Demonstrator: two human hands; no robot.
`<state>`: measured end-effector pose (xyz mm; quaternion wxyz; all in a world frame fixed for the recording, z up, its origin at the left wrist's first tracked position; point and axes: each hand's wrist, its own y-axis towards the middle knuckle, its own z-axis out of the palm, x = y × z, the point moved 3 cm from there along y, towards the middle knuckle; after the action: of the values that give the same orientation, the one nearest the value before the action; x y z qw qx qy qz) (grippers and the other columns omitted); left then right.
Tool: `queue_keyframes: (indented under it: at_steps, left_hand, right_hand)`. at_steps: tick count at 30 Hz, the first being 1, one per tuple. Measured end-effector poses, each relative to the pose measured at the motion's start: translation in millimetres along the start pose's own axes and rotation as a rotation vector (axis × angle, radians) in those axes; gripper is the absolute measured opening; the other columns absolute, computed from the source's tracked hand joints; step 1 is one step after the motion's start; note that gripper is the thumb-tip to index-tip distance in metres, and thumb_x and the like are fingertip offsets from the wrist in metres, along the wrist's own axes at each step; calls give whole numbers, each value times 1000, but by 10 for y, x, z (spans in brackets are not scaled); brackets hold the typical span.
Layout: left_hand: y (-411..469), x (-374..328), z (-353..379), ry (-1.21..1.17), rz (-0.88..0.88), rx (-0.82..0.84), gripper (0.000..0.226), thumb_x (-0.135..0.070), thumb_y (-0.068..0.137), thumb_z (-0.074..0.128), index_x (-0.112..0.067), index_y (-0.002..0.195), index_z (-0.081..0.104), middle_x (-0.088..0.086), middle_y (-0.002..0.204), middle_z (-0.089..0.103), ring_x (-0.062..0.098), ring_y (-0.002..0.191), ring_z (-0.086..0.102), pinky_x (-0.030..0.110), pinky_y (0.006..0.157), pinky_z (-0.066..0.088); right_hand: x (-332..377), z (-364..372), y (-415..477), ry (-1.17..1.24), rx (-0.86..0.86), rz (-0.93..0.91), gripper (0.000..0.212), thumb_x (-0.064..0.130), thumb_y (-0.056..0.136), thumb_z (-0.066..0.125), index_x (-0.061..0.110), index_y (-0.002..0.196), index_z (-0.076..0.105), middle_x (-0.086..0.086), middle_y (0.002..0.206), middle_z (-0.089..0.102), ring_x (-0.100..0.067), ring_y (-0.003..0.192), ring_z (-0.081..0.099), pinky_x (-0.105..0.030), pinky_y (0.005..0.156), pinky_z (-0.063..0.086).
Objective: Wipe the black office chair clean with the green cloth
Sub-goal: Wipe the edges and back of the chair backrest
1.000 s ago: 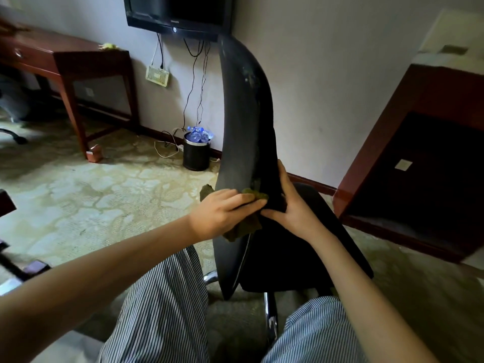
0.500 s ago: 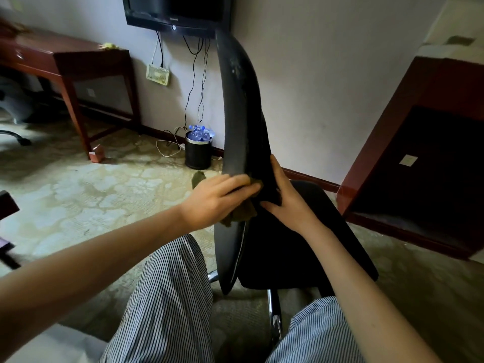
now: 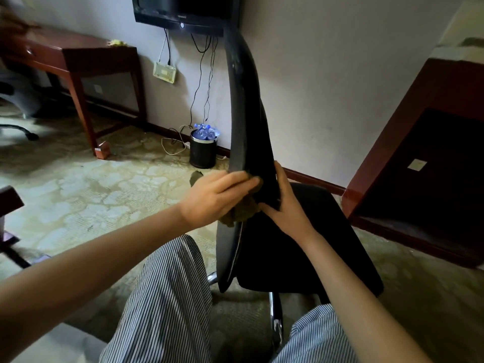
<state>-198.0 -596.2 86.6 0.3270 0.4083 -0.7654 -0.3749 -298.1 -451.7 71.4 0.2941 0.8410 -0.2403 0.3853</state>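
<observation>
The black office chair (image 3: 301, 239) stands in front of me, its tall curved backrest (image 3: 243, 106) seen edge-on and its seat to the right. My left hand (image 3: 214, 197) presses the crumpled green cloth (image 3: 243, 209) against the backrest's rear side, fingers stretched across it. Parts of the cloth stick out above and below that hand. My right hand (image 3: 285, 203) lies flat on the backrest's front face, opposite the cloth, fingers straight and pointing up.
A black bin (image 3: 203, 151) with plastic bottles stands by the wall behind the chair, cables trailing beside it. A reddish wooden desk (image 3: 78, 56) is at the left, a dark wooden cabinet (image 3: 419, 163) at the right. My striped trouser legs (image 3: 167, 297) flank the chair base.
Both hands slid a little upward along the backrest with the cloth, and the view shifted slightly.
</observation>
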Motion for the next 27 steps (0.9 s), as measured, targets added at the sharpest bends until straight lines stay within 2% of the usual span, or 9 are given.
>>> queue_keyframes:
  at_steps: [4, 8, 11, 13, 16, 18, 21, 24, 27]
  left_hand:
    - [-334, -50, 216, 1, 46, 105, 31, -11, 93, 46, -10, 124, 48, 4, 115, 46, 16, 76, 46, 30, 61, 49]
    - [-688, -119, 427, 33, 82, 226, 32, -11, 95, 41, -10, 126, 47, 3, 119, 46, 14, 78, 44, 26, 64, 46]
    - [-710, -122, 398, 54, 134, 249, 31, -14, 100, 29, -11, 125, 46, 2, 118, 45, 13, 78, 42, 24, 68, 41]
    - [-591, -74, 292, 56, 133, 189, 29, -15, 100, 31, -10, 124, 46, 3, 116, 45, 14, 79, 44, 25, 66, 43]
    - [-297, 67, 95, 8, 19, 17, 26, -13, 96, 43, -9, 122, 48, 7, 113, 46, 20, 78, 52, 33, 60, 51]
    - [-200, 115, 67, 17, 32, -4, 29, -9, 93, 49, -10, 122, 50, 7, 115, 47, 24, 77, 55, 35, 63, 50]
    - [-319, 63, 161, -9, 71, 57, 29, -10, 95, 45, -9, 124, 49, 8, 116, 46, 25, 78, 55, 33, 65, 48]
    - [-704, -47, 371, -29, 104, 194, 34, -10, 94, 46, -9, 128, 44, 6, 117, 45, 18, 80, 48, 32, 55, 51]
    - [-993, -82, 542, -38, 66, 263, 33, -9, 95, 42, -10, 129, 44, 4, 116, 45, 16, 79, 45, 30, 54, 52]
  right_hand:
    - [-89, 32, -55, 3, -11, 30, 92, 19, 84, 69, 52, 141, 6, 6, 155, 18, -9, 142, 19, -44, 116, 24]
    - [-143, 96, -79, 43, -16, 19, 92, 13, 83, 70, 58, 133, 7, 26, 144, 19, 13, 133, 15, -16, 109, 18]
    - [-134, 148, -87, 46, -75, 0, 90, 9, 82, 69, 54, 132, 9, 21, 144, 19, 12, 132, 15, -6, 105, 16]
    - [-156, 171, -90, 44, -102, -35, 90, 8, 81, 69, 49, 135, 9, 14, 148, 20, 5, 137, 17, -8, 109, 17]
    - [-200, 201, -84, 30, -81, -42, 92, 4, 83, 67, 42, 141, 8, 2, 155, 18, -8, 143, 17, -33, 118, 19]
    - [-234, 204, -81, 28, -83, -23, 92, 4, 83, 66, 42, 142, 6, -1, 156, 17, -11, 143, 16, -41, 117, 19]
    - [-251, 207, -75, 12, -86, -9, 92, 5, 84, 65, 40, 142, 4, -4, 156, 17, -13, 144, 16, -41, 117, 19]
    - [-270, 205, -54, 14, -92, 3, 92, 9, 83, 67, 31, 147, 5, -2, 156, 18, -12, 143, 17, -37, 117, 18]
    - [-260, 196, -41, -8, -80, 22, 91, 8, 84, 66, 45, 139, 3, 7, 156, 15, 0, 139, 13, -24, 113, 15]
